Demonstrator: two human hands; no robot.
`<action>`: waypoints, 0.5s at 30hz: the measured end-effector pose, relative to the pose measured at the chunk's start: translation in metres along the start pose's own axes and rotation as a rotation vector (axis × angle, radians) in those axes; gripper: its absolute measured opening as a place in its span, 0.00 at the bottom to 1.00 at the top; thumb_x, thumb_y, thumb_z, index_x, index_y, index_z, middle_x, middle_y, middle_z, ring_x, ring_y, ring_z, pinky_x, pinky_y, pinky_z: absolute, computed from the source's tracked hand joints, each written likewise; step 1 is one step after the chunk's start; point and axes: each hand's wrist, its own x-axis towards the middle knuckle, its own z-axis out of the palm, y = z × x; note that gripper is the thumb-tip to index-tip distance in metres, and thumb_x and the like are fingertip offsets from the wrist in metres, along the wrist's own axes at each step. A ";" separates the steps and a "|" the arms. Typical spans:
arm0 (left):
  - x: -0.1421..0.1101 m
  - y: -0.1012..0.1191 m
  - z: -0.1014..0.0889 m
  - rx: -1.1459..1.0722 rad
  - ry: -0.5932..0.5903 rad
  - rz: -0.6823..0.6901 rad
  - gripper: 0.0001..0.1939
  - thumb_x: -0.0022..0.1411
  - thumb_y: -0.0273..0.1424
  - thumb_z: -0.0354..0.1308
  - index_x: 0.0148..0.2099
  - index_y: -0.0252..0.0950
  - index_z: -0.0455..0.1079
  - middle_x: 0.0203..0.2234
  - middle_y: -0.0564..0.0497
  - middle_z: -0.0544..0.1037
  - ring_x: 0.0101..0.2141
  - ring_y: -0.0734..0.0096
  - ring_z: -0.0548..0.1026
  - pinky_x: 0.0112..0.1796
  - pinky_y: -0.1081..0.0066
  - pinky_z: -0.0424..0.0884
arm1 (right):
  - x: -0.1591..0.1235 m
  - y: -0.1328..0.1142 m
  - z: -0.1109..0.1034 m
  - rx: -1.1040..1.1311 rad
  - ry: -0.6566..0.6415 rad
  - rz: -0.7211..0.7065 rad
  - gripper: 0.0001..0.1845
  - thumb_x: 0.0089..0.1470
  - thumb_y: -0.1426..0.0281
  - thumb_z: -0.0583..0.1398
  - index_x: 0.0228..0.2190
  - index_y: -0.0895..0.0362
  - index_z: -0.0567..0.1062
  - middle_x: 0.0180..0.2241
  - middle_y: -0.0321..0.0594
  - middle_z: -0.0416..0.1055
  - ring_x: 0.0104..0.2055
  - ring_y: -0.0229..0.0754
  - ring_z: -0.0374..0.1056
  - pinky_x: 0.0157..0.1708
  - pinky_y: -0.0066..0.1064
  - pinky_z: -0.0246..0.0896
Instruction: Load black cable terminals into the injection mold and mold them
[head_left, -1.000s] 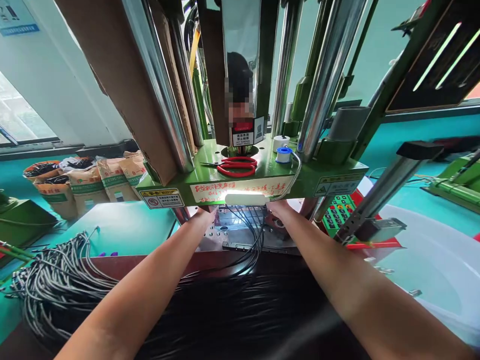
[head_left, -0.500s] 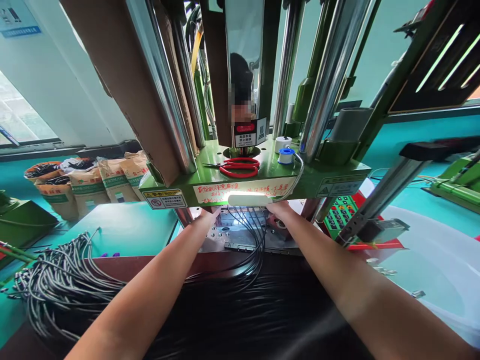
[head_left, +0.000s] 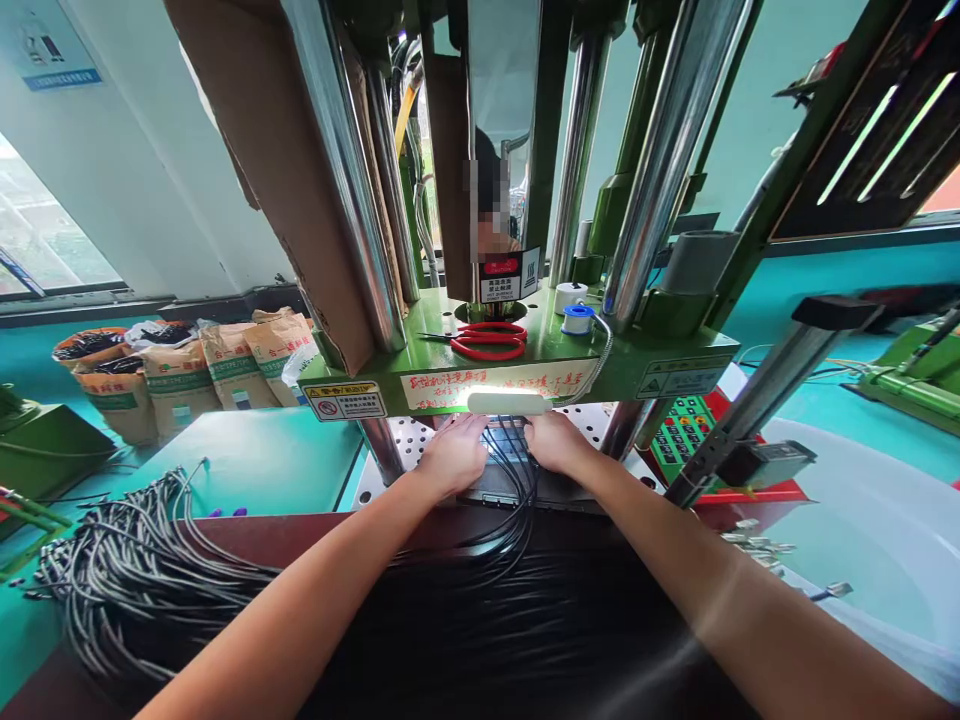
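Under the green press head, both my hands are at a flat metal mould with black cables running out of its front. My left hand lies on the mould's left side, back of the hand up, its fingertips partly hidden under the press head. On the right side, my right hand is closed with fingers curled at the mould's edge. The cables pass between the two hands and bend down to the left onto a dark pile of cables.
Red-handled scissors and a blue-and-white spool lie on the press head. A large cable bundle spreads at left. Chrome columns flank the press. A button panel and a white tub are at right.
Both hands have come toward me from deeper under the press head, so more of them shows. A perforated plate is now visible beside them. The view has shifted slightly.
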 end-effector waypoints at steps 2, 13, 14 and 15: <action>-0.001 -0.007 -0.002 0.007 -0.005 0.006 0.25 0.57 0.24 0.46 0.57 0.34 0.64 0.54 0.47 0.71 0.55 0.64 0.65 0.58 0.65 0.57 | 0.001 0.001 0.001 -0.020 0.001 -0.007 0.18 0.57 0.74 0.51 0.45 0.59 0.75 0.45 0.50 0.74 0.46 0.48 0.70 0.43 0.32 0.60; -0.002 -0.004 0.001 0.059 0.054 -0.025 0.23 0.61 0.26 0.43 0.58 0.33 0.63 0.55 0.45 0.70 0.56 0.61 0.64 0.57 0.59 0.57 | -0.010 -0.028 -0.015 -0.099 0.035 -0.074 0.14 0.55 0.69 0.56 0.40 0.59 0.78 0.38 0.50 0.77 0.44 0.49 0.70 0.47 0.33 0.57; -0.002 -0.004 0.001 0.062 0.052 -0.027 0.22 0.62 0.27 0.43 0.57 0.33 0.64 0.54 0.44 0.70 0.55 0.61 0.65 0.57 0.59 0.57 | -0.009 -0.029 -0.014 -0.101 0.031 -0.080 0.13 0.54 0.70 0.56 0.39 0.59 0.78 0.37 0.50 0.77 0.43 0.48 0.70 0.47 0.32 0.58; -0.003 -0.005 0.002 0.064 0.048 -0.026 0.22 0.62 0.27 0.43 0.56 0.32 0.65 0.53 0.44 0.71 0.55 0.61 0.65 0.57 0.59 0.58 | -0.008 -0.029 -0.012 -0.102 0.027 -0.087 0.13 0.54 0.71 0.56 0.38 0.60 0.78 0.36 0.50 0.77 0.43 0.48 0.71 0.46 0.32 0.58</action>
